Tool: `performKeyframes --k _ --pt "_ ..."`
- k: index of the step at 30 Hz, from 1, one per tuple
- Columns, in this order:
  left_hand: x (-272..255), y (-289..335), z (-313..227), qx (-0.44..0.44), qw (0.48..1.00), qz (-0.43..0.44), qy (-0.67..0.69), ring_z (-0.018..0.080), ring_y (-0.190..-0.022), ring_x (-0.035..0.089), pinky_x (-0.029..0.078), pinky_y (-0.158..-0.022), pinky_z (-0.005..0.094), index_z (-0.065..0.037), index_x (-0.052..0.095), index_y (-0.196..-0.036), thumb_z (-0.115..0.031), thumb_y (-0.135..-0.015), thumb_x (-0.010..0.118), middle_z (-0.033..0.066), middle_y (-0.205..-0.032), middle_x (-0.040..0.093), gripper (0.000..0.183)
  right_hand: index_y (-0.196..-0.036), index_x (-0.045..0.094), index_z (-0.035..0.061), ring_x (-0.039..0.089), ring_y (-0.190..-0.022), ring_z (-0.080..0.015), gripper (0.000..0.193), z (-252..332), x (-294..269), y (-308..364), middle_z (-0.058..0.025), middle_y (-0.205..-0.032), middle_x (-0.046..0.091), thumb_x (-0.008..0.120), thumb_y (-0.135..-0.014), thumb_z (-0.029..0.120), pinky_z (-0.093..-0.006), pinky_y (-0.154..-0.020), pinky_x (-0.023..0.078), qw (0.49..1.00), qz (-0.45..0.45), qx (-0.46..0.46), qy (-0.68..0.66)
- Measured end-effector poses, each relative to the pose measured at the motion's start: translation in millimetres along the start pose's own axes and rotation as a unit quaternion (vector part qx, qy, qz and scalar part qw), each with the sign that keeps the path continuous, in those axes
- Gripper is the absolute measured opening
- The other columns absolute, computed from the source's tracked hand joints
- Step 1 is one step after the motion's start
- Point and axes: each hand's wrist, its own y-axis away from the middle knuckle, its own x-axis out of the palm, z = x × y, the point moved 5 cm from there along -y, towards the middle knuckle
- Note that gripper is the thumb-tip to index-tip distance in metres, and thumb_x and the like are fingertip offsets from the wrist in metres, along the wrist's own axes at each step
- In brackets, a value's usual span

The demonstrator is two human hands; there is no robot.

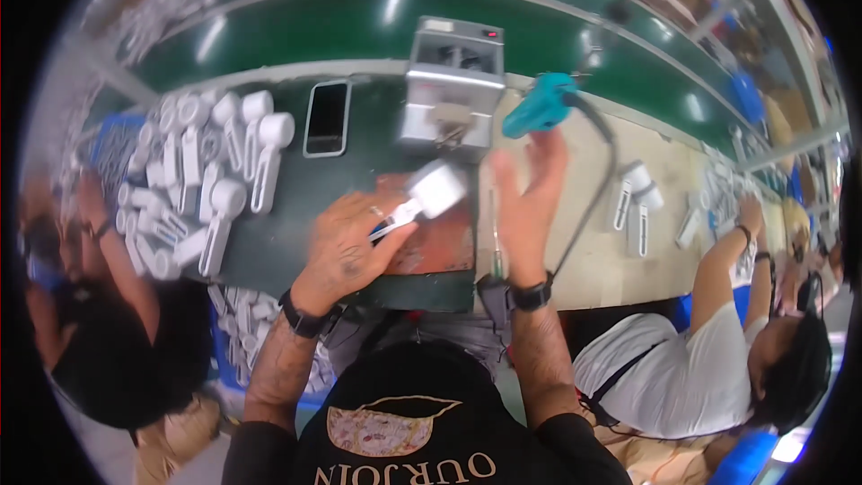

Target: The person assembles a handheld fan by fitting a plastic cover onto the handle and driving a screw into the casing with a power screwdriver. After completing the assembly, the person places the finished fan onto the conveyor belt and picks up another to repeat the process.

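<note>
In my left hand is a white plastic part with a broad head and a narrow handle, tilted up to the right over a reddish-brown mat. The fingers close round its handle. My right hand is raised over the bench with fingers apart, blurred by motion. Just beyond its fingertips hangs a teal power screwdriver with a dark cord; whether they touch I cannot tell. A grey box-shaped machine, like a screw feeder, stands behind the mat.
Many similar white parts are heaped at the left. A phone lies beside the machine. A few white parts sit on the tan board at right. Co-workers flank me: one in black, one in white.
</note>
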Motion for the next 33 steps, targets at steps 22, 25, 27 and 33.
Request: performKeyframes --k 22,25,27,33 --pt "60 -40 20 0.063 0.992 0.105 -0.032 0.0322 -0.113 0.057 0.046 -0.1 0.0487 -0.01 0.065 -0.122 -0.038 -0.094 0.065 0.0092 -0.116 0.06 0.04 -0.117 0.056 -0.0035 0.057 -0.079 -0.0158 0.042 22 -47 -5 -0.0056 -0.082 0.058 0.052 -0.105 0.037 -0.03 -0.073 0.047 0.998 -0.028 0.04 -0.037" --pt "61 -41 19 0.067 0.986 0.153 0.0 0.0295 -0.11 0.057 0.046 -0.099 0.0452 -0.012 0.066 -0.124 -0.04 -0.091 0.069 0.0076 -0.118 0.062 0.043 -0.114 0.054 -0.0014 0.057 -0.079 -0.0205 0.059 36 -30 -16 -0.0067 -0.082 0.056 0.046 -0.104 0.056 -0.0336 -0.074 0.047 0.997 -0.014 0.023 -0.079" --pt "66 -34 23 0.111 0.989 0.1 0.007 0.0268 -0.107 0.058 0.046 -0.097 0.0426 -0.016 0.068 -0.123 -0.04 -0.088 0.072 0.0057 -0.116 0.064 0.043 -0.113 0.053 0.0009 0.058 -0.082 -0.0241 0.068 49 -3 -25 -0.0081 -0.083 0.055 0.043 -0.099 0.067 -0.0365 -0.078 0.047 0.993 0.03 -0.01 -0.117" --pt "62 -25 27 0.079 0.994 0.069 0.018 0.0253 -0.106 0.058 0.045 -0.097 0.0427 -0.016 0.067 -0.126 -0.037 -0.086 0.074 0.005 -0.115 0.064 0.046 -0.107 0.057 -0.0024 0.057 -0.061 -0.0176 0.048 47 73 -57 -0.0057 -0.07 0.054 0.049 -0.106 0.045 -0.03 -0.054 0.044 0.99 0.084 0.018 -0.109"
